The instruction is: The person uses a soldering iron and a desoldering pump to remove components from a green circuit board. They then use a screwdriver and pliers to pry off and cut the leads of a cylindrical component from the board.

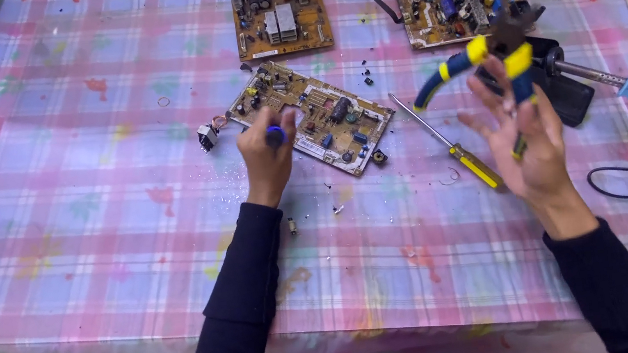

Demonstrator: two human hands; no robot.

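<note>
Two hands busy: my left hand (268,154) grips a blue part (275,135) by the board (311,115). My right hand (526,138) holds pliers (488,52) loosely, raised; next I'd need a firmer hold.

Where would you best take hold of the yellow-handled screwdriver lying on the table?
Probably by the yellow handle, coming from above. The screwdriver lies flat and slanted on the tablecloth, thin shaft pointing away, thicker handle nearest the right hand, which already holds pliers.
</note>
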